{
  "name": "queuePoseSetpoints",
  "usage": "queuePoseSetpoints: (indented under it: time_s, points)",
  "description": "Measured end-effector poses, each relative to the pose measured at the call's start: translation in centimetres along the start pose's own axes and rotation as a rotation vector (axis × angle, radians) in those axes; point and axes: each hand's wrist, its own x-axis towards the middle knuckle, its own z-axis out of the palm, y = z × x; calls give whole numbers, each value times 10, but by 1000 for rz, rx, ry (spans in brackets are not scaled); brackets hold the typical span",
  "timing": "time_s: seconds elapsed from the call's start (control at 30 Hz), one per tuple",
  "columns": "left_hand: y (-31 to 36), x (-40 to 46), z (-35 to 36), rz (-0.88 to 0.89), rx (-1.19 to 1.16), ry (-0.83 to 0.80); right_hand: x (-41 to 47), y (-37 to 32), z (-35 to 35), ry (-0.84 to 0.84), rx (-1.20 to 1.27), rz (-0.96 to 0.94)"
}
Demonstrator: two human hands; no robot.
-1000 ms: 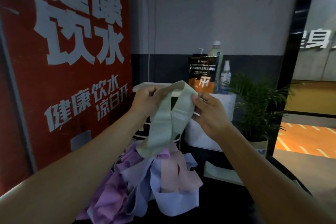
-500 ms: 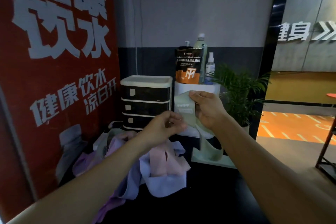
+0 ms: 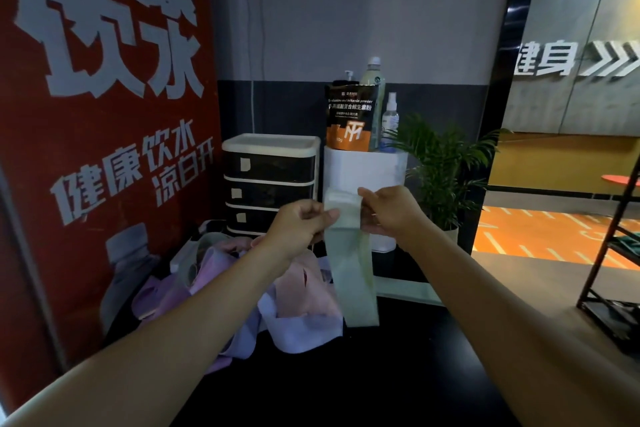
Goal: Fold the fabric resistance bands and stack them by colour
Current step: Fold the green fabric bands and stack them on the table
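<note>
Dim gym corner, grey wall, red poster (image 3: 104, 149) with white characters at left.

Black table (image 3: 363, 374) in foreground.

Green band (image 3: 349, 253): held up above table, upper edge stretched flat between both hands, remainder hanging straight down as doubled strip, lower end near table surface and just beside pile.

Left hand (image 3: 298, 229): fingers curled, pinching left upper edge of green band.

Right hand (image 3: 388, 210): thumb and fingers pinching right upper edge of same band.

Pile of bands (image 3: 263, 295): loose and unfolded on table at left, below left forearm; pink, lilac and blue pieces overlapping, one greyish piece at back.

Second pale green piece (image 3: 408, 289): flat on table behind hanging strip; folded or not, cannot tell.

Drawer unit (image 3: 270, 180): black fronts, white frame, against wall behind pile.

White stand (image 3: 363, 166): beside drawer unit, bearing orange-and-black pouch (image 3: 349, 118), tall bottle (image 3: 375, 87), small spray bottle (image 3: 390, 121).

Potted palm (image 3: 446, 166): right of stand.

Dark metal rack (image 3: 616, 270): far right edge.
</note>
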Motion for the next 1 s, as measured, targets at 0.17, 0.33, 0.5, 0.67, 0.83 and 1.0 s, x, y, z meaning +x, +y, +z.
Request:
queuePoseSetpoints:
  time_s: [0.17, 0.33, 0.5, 0.67, 0.83, 1.0]
  points:
    - [13, 2, -1, -88, -101, 8, -10, 2, -3, 152, -439, -372]
    - [23, 2, 2, -157, -260, 35, -23, -2, -3, -154, -560, -599]
    - [28, -2, 0, -167, -10, 76, -21, -3, -5, -48, -647, -707]
    - [30, 7, -7, -4, 255, 44, -17, -8, -10, -139, -418, -637]
    - [25, 6, 13, -110, -28, -285, -20, -9, -23, -184, -221, -599]
    - [16, 16, 29, -42, -50, -263, -21, 0, -45, -155, 48, -330]
